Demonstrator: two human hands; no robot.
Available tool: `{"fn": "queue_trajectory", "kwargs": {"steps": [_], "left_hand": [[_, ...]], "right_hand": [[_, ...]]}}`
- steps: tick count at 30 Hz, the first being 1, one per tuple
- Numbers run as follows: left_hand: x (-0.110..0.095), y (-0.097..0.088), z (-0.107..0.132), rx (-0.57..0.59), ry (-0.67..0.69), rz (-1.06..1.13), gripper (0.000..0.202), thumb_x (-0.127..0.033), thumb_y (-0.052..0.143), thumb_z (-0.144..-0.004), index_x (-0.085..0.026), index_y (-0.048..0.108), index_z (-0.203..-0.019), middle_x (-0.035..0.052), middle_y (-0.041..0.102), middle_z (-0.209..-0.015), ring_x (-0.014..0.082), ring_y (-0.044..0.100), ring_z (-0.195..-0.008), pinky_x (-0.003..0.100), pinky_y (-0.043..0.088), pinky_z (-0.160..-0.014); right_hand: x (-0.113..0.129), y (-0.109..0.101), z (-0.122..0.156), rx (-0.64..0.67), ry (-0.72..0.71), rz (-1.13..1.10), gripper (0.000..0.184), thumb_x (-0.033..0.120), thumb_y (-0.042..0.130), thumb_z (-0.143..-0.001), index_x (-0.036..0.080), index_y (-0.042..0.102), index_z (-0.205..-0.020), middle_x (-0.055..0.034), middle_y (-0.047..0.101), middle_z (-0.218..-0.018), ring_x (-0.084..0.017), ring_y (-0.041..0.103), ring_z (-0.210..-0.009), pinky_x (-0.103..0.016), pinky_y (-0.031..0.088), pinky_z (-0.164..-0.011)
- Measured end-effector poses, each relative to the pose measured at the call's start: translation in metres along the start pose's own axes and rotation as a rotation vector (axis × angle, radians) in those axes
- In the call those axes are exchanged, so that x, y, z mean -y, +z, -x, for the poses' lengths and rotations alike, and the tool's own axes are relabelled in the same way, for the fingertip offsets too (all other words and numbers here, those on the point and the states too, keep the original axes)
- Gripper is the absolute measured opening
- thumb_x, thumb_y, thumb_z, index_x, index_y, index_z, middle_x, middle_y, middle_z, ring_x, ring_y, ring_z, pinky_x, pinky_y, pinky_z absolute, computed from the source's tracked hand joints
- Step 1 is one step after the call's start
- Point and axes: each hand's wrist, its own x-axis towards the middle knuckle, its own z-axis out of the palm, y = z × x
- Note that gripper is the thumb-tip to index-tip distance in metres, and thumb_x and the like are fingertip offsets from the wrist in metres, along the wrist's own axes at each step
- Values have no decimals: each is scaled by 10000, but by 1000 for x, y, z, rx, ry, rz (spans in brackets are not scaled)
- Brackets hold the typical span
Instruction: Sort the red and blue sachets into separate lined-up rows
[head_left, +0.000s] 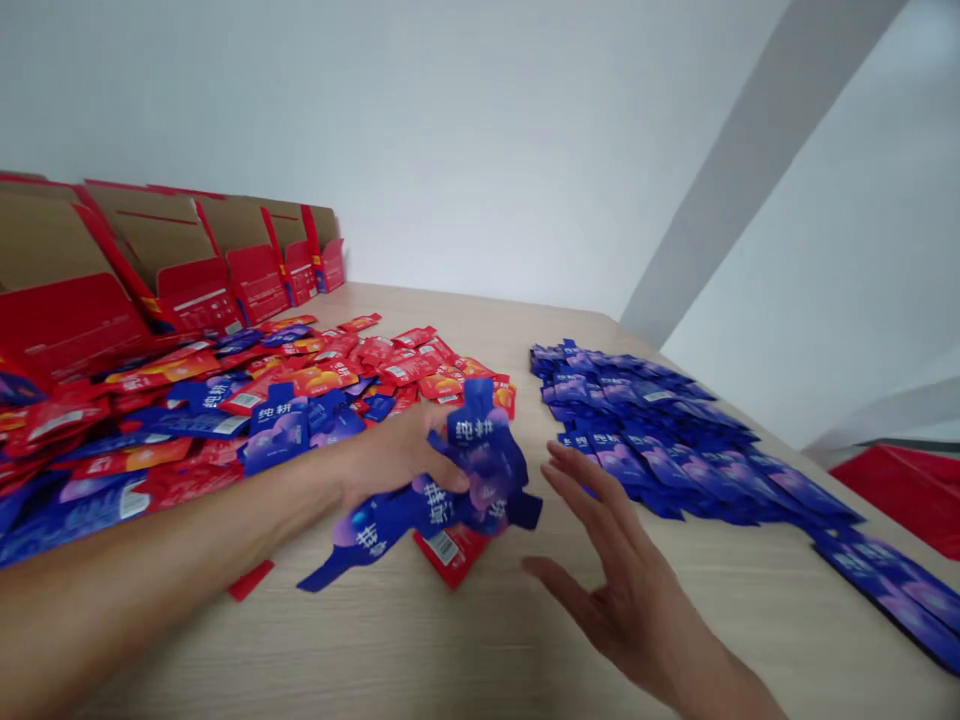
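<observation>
My left hand (pixel 394 455) is closed round a bunch of blue sachets (pixel 465 480) with white lettering, held just above the wooden table (pixel 450 640). A red sachet (pixel 450 552) lies under the bunch. My right hand (pixel 607 560) is open beside the bunch, fingers stretched and apart, holding nothing. To the left spreads a mixed heap of red and blue sachets (pixel 225 410). To the right lies a sorted pile of blue sachets (pixel 660 440).
Folded red-and-brown cartons (pixel 180 260) lean along the back left against the white wall. More blue sachets (pixel 892 590) lie near the table's right edge. Something red (pixel 907 490) sits lower, beyond that edge.
</observation>
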Motion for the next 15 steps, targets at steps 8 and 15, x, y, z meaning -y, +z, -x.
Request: {"fn": "queue_trajectory", "kwargs": {"steps": [8, 15], "left_hand": [[45, 20, -27, 120, -324, -40, 547, -267, 1027, -459, -229, 781, -946, -16, 827, -820, 214, 747, -631, 339, 626, -654], [61, 4, -27, 115, -169, -117, 578, -632, 924, -752, -196, 816, -1115, 79, 842, -1094, 268, 784, -1025, 336, 597, -929]], "right_hand": [[1, 10, -3, 194, -32, -106, 527, 113, 786, -904, 212, 605, -1389, -153, 725, -1381, -325, 703, -1238, -549, 644, -1033], [2, 23, 17, 96, -85, -43, 448, 292, 813, -896, 182, 632, -1291, -178, 742, -1338, -327, 739, -1068, -510, 649, -915]]}}
